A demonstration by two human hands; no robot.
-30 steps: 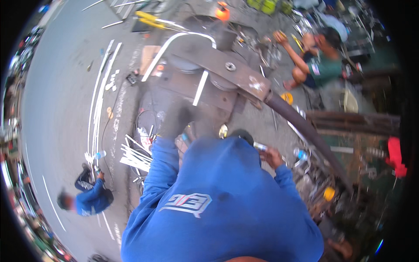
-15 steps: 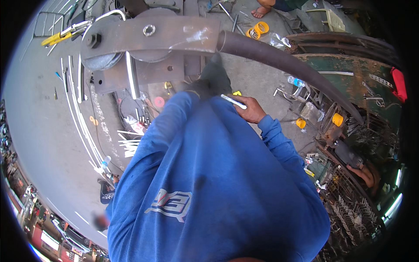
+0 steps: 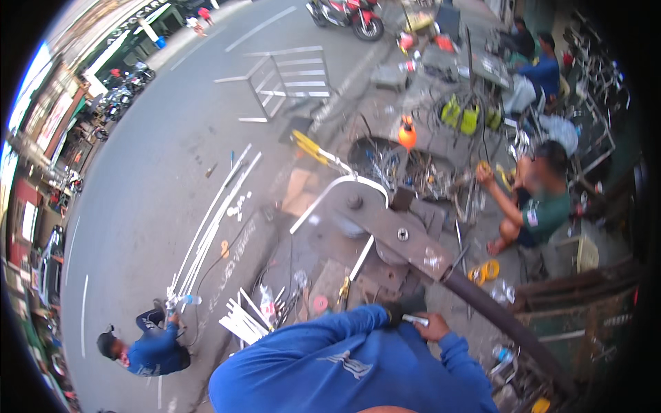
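Note:
My right hand (image 3: 435, 327) is closed around a slim white pen-like object (image 3: 416, 319), close to my waist. My left sleeve (image 3: 330, 323) reaches toward the same spot; a dark shape (image 3: 394, 313) sits at its cuff, and no fingers can be made out there. Ahead of both hands stands a rusty steel tube bender (image 3: 385, 224) with bolts, rollers and a long brown handle (image 3: 506, 320) slanting down to the right. A bent white metal tube (image 3: 323, 196) runs through the bender. Yellow-handled pliers (image 3: 311, 147) lie at the tube's far bend.
Cut white tubes (image 3: 242, 320) and long lengths (image 3: 206, 237) lie on the left. A person in blue (image 3: 155, 347) crouches by the long ones. A person in green (image 3: 551, 213) sits right, near yellow tape rolls (image 3: 484, 272). A metal frame (image 3: 286, 82) stands on the road.
My view has swung up and to the left, bringing the street and other people into sight. The bender now appears lower and farther right. My right hand keeps the pen-like object.

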